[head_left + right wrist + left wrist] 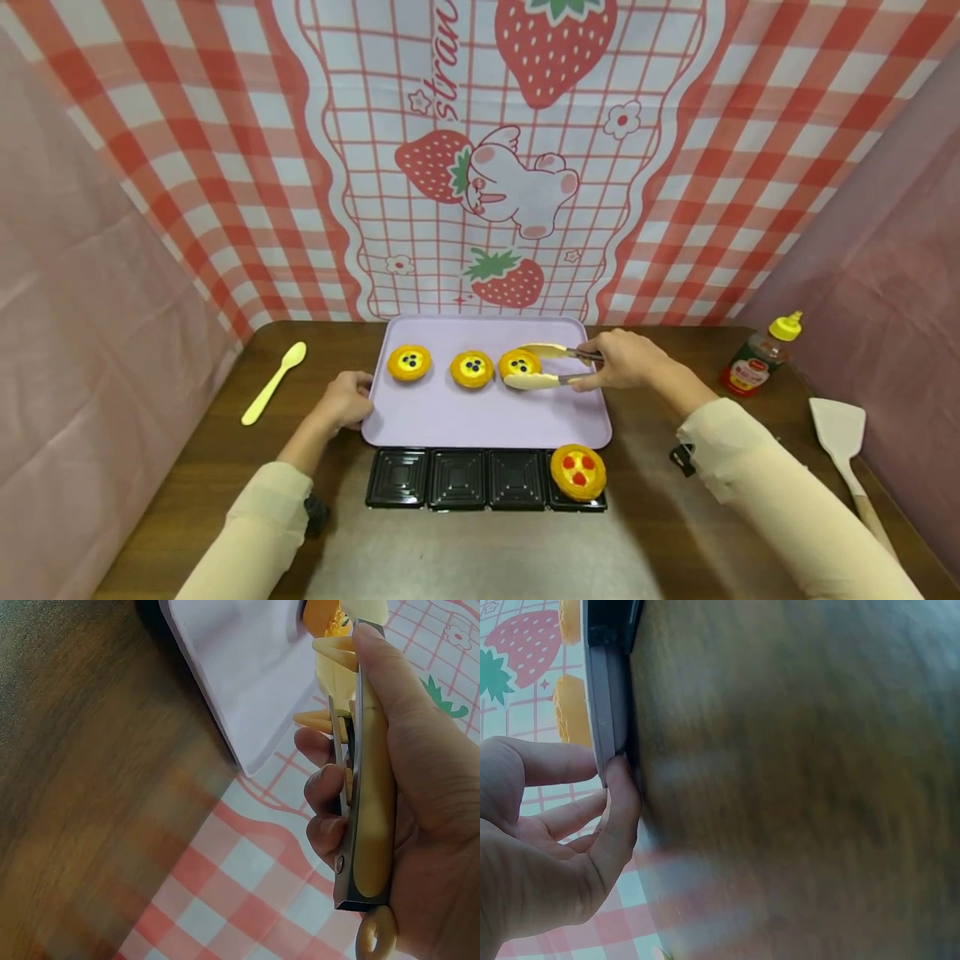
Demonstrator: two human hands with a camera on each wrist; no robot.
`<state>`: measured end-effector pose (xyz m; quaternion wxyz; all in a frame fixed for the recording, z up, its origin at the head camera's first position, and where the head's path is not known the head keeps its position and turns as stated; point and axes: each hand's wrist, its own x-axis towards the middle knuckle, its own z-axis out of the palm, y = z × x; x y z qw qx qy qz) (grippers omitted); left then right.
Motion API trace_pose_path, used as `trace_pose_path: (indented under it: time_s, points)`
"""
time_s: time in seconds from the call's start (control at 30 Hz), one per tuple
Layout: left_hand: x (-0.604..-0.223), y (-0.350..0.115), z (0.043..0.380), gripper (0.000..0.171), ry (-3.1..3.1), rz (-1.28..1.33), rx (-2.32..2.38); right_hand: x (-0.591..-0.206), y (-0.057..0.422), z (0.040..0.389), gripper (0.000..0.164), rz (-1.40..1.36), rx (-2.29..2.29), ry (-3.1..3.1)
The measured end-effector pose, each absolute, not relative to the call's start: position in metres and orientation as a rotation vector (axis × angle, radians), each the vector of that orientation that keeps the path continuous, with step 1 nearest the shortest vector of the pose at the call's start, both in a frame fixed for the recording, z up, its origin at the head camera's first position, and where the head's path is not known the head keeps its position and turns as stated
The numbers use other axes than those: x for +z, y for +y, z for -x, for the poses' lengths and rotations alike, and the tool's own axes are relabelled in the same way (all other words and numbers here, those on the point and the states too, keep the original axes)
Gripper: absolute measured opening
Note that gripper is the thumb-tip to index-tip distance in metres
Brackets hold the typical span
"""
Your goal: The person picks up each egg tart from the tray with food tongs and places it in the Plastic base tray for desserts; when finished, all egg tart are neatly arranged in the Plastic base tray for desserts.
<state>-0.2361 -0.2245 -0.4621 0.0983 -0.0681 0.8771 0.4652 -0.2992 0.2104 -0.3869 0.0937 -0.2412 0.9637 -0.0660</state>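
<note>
My right hand (621, 360) grips a pair of tongs (371, 795) with pale yellow tips. In the head view those tips lie on either side of the rightmost egg tart (520, 367), which has dark blue berries on yellow filling. Two similar tarts, a middle one (472, 369) and a left one (409, 363), sit on the lilac tray (480, 421). My left hand (348, 400) pinches the tray's left edge between thumb and fingers, as the left wrist view shows. A red-topped tart (578, 472) rests in the rightmost cup of a black compartment tray (459, 479).
A yellow spoon (274, 383) lies on the wooden table (202, 492) to the left. At the right stand a squeeze bottle (759, 360) with a yellow cap and, nearer, a white spatula (840, 433) lying flat. A checked strawberry cloth (480, 275) hangs behind the tray.
</note>
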Motion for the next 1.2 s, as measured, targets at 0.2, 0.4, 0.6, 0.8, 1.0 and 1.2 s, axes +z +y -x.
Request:
trace_pose_path:
  time_s: [0.2,0.4,0.6,0.8,1.0,1.2]
  points:
    - [-0.463,-0.223,0.236,0.064,2.597,0.199,1.387,-0.39,0.213,0.298,0.075,0.705,-0.232,2.846]
    - [-0.463,-0.223,0.236,0.063,2.595,0.193,1.406,-0.384,0.214,0.295,0.082,0.712,-0.222,2.862]
    - [-0.464,-0.223,0.234,0.062,2.59,0.211,1.419,-0.375,0.215,0.29,0.084,0.708,-0.238,2.858]
    - [-0.464,-0.224,0.234,0.062,2.597,0.205,1.407,-0.365,0.217,0.285,0.085,0.72,-0.217,2.866]
    - [-0.463,-0.226,0.232,0.062,2.595,0.21,1.395,-0.357,0.219,0.277,0.085,0.685,-0.204,2.864]
    - [-0.464,-0.224,0.231,0.062,2.595,0.203,1.4,-0.347,0.227,0.263,0.082,0.746,-0.181,2.901]
